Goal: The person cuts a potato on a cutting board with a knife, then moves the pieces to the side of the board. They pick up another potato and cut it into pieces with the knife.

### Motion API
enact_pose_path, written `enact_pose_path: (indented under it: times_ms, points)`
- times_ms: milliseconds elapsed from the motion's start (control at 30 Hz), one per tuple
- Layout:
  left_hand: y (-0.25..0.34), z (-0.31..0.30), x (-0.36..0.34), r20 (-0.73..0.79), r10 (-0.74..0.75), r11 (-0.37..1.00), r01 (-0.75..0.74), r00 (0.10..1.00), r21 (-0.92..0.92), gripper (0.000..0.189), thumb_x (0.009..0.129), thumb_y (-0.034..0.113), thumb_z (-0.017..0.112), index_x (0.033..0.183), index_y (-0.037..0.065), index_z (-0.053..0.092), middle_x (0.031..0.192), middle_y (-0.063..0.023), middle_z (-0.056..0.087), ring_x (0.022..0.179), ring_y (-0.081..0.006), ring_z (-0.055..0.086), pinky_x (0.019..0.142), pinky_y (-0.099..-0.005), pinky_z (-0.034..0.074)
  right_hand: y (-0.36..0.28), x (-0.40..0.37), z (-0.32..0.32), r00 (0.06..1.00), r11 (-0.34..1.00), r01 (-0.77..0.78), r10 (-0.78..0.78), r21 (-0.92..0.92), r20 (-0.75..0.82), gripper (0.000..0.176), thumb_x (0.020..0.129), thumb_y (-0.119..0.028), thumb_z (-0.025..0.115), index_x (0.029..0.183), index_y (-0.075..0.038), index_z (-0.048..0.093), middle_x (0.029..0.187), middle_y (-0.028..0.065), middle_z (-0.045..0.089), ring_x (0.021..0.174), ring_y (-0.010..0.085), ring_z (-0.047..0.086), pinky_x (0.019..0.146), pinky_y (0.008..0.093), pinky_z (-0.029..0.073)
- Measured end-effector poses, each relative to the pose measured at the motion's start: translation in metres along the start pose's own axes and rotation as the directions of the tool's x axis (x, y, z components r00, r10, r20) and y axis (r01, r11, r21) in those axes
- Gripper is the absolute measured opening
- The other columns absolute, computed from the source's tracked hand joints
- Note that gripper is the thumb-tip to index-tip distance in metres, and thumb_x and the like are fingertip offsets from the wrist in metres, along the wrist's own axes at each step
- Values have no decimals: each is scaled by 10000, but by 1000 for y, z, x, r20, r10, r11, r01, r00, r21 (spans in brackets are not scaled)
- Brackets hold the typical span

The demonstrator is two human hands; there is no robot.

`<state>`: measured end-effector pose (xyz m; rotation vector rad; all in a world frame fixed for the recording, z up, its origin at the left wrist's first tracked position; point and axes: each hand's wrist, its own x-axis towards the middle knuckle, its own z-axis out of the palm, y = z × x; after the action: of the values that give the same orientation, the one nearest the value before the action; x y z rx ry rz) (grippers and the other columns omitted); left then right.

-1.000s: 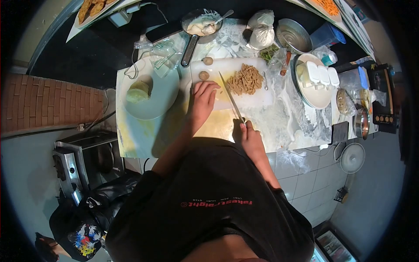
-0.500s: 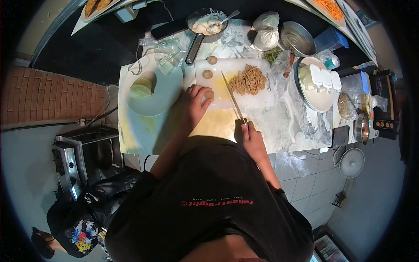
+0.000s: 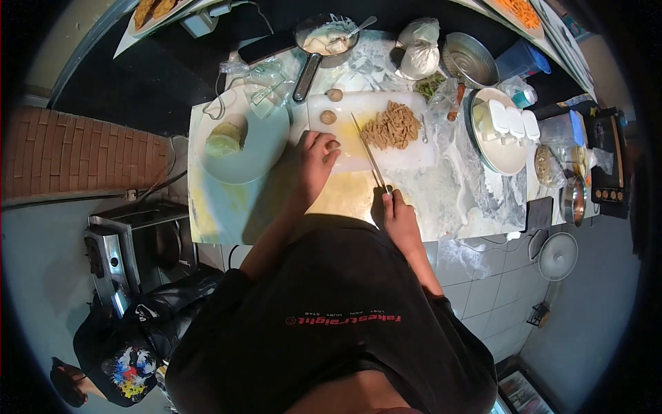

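My left hand (image 3: 317, 162) is closed around a small greyish-brown meatball (image 3: 333, 145) at the left part of the white cutting board (image 3: 414, 161). Two more meatballs (image 3: 328, 117) lie farther back, near the board's left edge. A knife (image 3: 372, 162) is gripped by its handle in my right hand (image 3: 400, 217). Its long blade points away from me across the board, just left of a heap of brown cut strips (image 3: 392, 127). A small metal spoon (image 3: 424, 130) rests right of the heap, partly hidden.
On the left stands a large pale plate (image 3: 265, 148) with a green round item. Behind the board is a pan (image 3: 308, 77) with white batter. A plate with white-lidded containers (image 3: 509, 121) and a metal bowl (image 3: 471, 61) are at right. Another person (image 3: 124, 345) is at lower left.
My left fingers have curled around the meatball and lifted or turned it slightly. The right hand and the knife have barely moved.
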<state>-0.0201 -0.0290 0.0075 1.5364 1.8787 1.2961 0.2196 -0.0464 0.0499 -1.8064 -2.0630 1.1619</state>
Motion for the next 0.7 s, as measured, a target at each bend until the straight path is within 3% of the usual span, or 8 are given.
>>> enact_pose_path:
  times_ms: [300, 400, 500, 567, 700]
  points:
    - [-9, 10, -10, 50, 6, 962, 8, 999, -274, 279, 846, -49, 709, 1117, 9, 668, 1037, -100, 622, 824, -187, 643, 729, -302, 533, 1, -6, 8, 996, 996, 11, -19, 88, 86, 446, 1070, -351, 442, 1274, 29, 558, 767, 331, 647, 811, 529, 642, 708, 544, 504]
    - [8, 2, -7, 183, -36, 987, 64, 982, -148, 243, 856, -14, 716, 1094, 5, 668, 1045, -101, 630, 828, -215, 652, 731, -321, 532, 11, -4, 17, 996, 993, 66, -71, 94, 48, 443, 1070, -351, 441, 1265, 29, 558, 753, 322, 647, 802, 523, 645, 707, 544, 501]
    - [13, 7, -5, 118, 78, 995, -69, 990, -76, 229, 854, 34, 732, 1075, 22, 673, 1025, -101, 631, 890, -266, 636, 797, -363, 517, -3, -8, 4, 996, 996, 4, -11, 87, 87, 424, 1073, -338, 436, 1256, 27, 548, 735, 316, 641, 781, 523, 640, 681, 552, 493]
    - [14, 10, -6, 20, 179, 974, -180, 984, 139, 241, 841, 91, 755, 1066, 45, 680, 1006, -101, 636, 955, -309, 592, 869, -403, 483, 2, -8, 6, 998, 996, 37, -42, 83, 54, 399, 1074, -321, 437, 1240, 26, 543, 724, 317, 634, 764, 526, 634, 658, 559, 486]
    - [5, 12, -7, 21, 153, 970, -154, 988, 187, 239, 825, 115, 771, 1044, 63, 692, 1000, -92, 644, 995, -318, 566, 899, -415, 460, 5, -11, 6, 995, 994, 87, -90, 59, 50, 326, 1075, -273, 444, 1191, 19, 529, 701, 319, 619, 725, 534, 618, 598, 577, 465]
